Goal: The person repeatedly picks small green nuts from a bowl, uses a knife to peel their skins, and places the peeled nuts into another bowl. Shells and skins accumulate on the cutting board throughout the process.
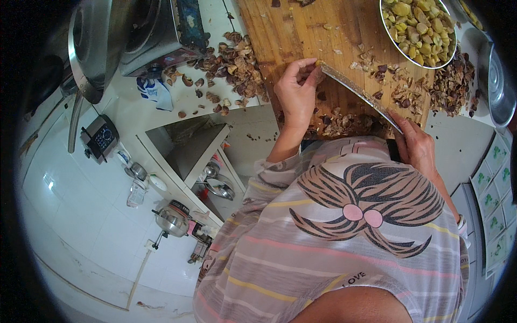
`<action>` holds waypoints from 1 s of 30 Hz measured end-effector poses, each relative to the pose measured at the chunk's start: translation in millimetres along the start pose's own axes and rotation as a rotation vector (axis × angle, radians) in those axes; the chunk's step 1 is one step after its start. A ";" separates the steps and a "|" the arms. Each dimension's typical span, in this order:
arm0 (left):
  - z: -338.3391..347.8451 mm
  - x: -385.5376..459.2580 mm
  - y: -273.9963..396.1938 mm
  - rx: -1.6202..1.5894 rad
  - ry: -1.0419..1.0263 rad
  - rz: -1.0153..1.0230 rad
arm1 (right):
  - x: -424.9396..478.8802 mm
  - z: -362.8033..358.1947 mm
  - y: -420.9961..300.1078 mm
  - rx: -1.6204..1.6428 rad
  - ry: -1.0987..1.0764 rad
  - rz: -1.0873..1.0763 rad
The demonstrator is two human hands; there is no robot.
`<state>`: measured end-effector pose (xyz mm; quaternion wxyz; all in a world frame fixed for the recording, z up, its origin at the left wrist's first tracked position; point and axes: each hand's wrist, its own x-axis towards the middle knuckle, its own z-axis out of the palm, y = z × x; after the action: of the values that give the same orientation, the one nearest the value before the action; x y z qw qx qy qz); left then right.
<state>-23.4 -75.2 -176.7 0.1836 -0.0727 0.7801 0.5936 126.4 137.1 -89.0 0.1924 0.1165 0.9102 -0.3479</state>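
Observation:
My right hand (417, 142) is closed on a knife (361, 93), whose long blade slants up and left over a wooden cutting board (291, 24). Between the thumb and fingers of my left hand (298, 91) is a small yellowish piece (318, 63), probably a peeled chestnut, mostly hidden by the fingertips. The blade's far end meets it there. Brown shell scraps (343, 123) lie on the board's near edge below the blade. At the board's far right stands a metal bowl (429, 67) heaped with peeled yellow chestnuts (420, 32).
Chestnut shells (238, 68) are piled on the white counter (149, 117) left of the board, beside a gas stove (161, 60). More shells (452, 84) lie to the right, near a metal basin (501, 84). A pan (87, 76) juts in at upper left.

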 end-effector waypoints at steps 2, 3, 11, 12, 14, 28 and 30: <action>-0.3 -0.3 0.3 0.013 -0.016 -0.015 | 0.7 0.3 0.2 0.005 0.002 -0.009; -1.5 0.6 -1.1 0.037 -0.035 -0.020 | 1.5 0.7 0.0 0.006 0.004 -0.015; -0.3 -0.5 4.8 0.037 -0.020 0.003 | 5.5 -7.4 -5.5 0.002 -0.035 0.016; 1.3 0.1 0.5 -0.012 0.003 0.007 | 6.6 -9.7 -6.8 0.001 -0.046 0.016; 1.9 0.7 -2.5 -0.015 0.027 0.026 | 9.8 -15.3 -13.9 -0.005 -0.063 0.039; -2.1 3.3 -5.1 0.014 -0.087 -0.027 | 32.9 -19.5 -20.8 -0.004 -0.145 0.084; -1.9 3.0 -4.2 -0.016 -0.088 -0.037 | 33.7 -2.7 -7.3 0.020 -0.114 0.054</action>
<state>-25.2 -77.9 -181.2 0.2282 -0.0625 0.7650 0.5991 92.8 136.3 -97.4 0.2519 0.1231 0.8908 -0.3576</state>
